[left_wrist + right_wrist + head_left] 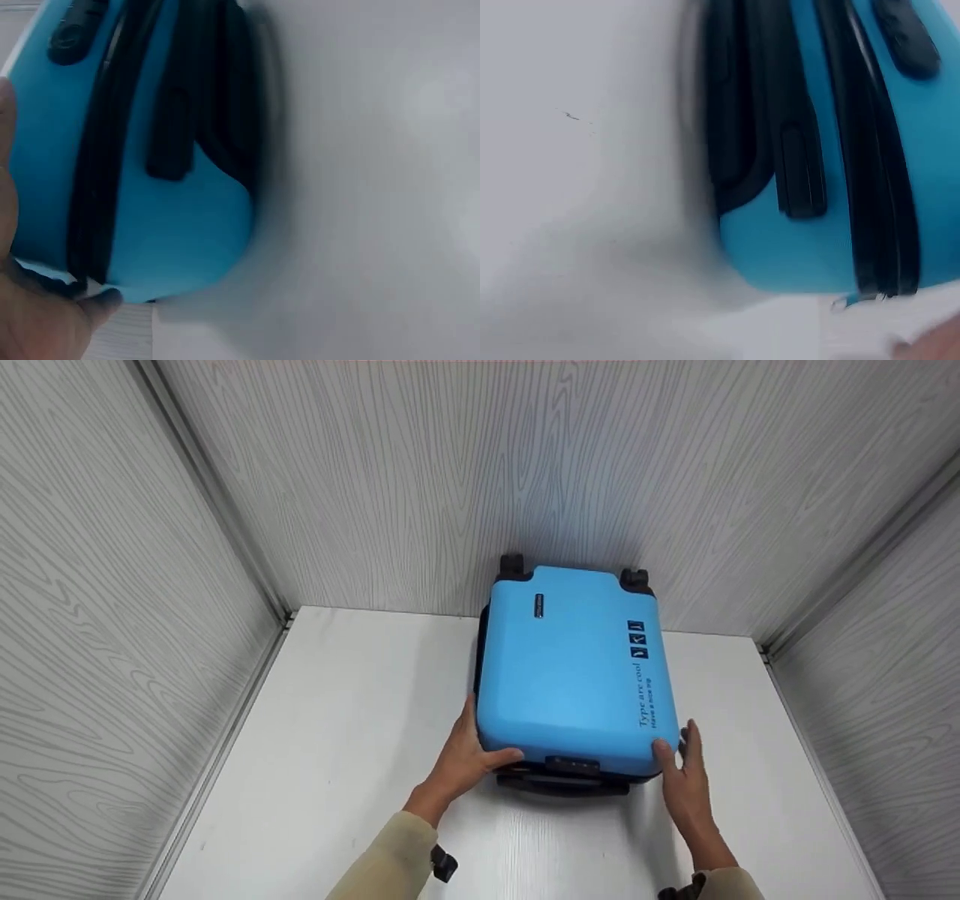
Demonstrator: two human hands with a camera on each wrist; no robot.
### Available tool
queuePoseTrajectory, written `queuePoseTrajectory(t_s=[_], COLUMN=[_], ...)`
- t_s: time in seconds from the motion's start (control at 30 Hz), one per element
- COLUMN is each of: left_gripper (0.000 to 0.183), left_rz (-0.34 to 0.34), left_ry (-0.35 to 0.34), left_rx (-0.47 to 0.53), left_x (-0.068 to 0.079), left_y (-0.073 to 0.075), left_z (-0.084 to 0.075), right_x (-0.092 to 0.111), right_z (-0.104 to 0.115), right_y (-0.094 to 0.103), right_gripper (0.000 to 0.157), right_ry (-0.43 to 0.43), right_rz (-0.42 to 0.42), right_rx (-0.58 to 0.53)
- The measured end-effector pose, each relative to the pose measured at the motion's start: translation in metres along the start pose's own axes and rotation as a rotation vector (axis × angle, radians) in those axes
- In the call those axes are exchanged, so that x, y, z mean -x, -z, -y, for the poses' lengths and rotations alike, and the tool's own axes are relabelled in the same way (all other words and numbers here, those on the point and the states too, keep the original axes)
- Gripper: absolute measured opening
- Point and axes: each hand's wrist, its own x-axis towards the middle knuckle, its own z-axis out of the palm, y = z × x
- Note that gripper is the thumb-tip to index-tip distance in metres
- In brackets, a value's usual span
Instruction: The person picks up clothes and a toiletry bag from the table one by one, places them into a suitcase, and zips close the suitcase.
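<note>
A light blue hard-shell suitcase (pixel 574 667) lies on its back on the white surface, its wheels toward the back wall and its handle end toward me. My left hand (pixel 461 757) holds its near left corner, thumb across the front edge and fingers along the side. In the left wrist view, the fingertips (pixel 101 306) reach the side by the black zipper seam. My right hand (pixel 686 787) is at the near right corner, thumb overlapping the shell and fingers extended beside it. In the right wrist view, a blurred part of that hand shows below the suitcase's side.
The white surface (pixel 352 682) is bounded by a grey wood-grain back wall (pixel 420 487) and side walls. Black wheels (pixel 512 565) stand close to the back wall. A black handle (pixel 562 787) and a combination lock (pixel 572 766) are on the near end.
</note>
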Motion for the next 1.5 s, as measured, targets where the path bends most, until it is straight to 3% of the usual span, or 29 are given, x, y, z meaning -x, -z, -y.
queuePoseTrajectory(t_s=[0.1,0.17,0.47,0.7,0.9,1.1,1.5], left_gripper=[0.138,0.135,0.114,0.132,0.137,0.138,0.137], left_rz=[-0.018,-0.029,-0.106,-0.04,0.023,-0.033,-0.045], left_ry=[-0.008,-0.025,-0.095,-0.132,-0.178,-0.229,-0.229], left_rx=[0.071,0.089,0.072,-0.016,-0.105,-0.227,-0.246], left_x=[-0.002,0.001,0.014,0.016,0.015,0.015,0.01], left_y=[-0.002,-0.004,-0.008,-0.002,0.005,0.008,0.019], left_z=[-0.007,-0.01,0.004,0.015,0.021,0.027,0.031], right_x=[-0.004,-0.004,-0.006,-0.009,-0.01,-0.009,-0.014], right_z=[-0.004,-0.005,-0.002,-0.001,0.002,0.004,0.004], right_y=[0.006,0.008,0.005,0.001,0.0,-0.003,-0.01], right_gripper=[0.079,0.077,0.078,0.078,0.079,0.079,0.08], right_ry=[-0.09,-0.102,-0.086,-0.083,-0.091,-0.097,-0.092], right_rz=[0.188,0.236,0.269,0.28,0.287,0.297,0.308], right_rx=[-0.128,-0.177,-0.163,-0.166,-0.18,-0.199,-0.197])
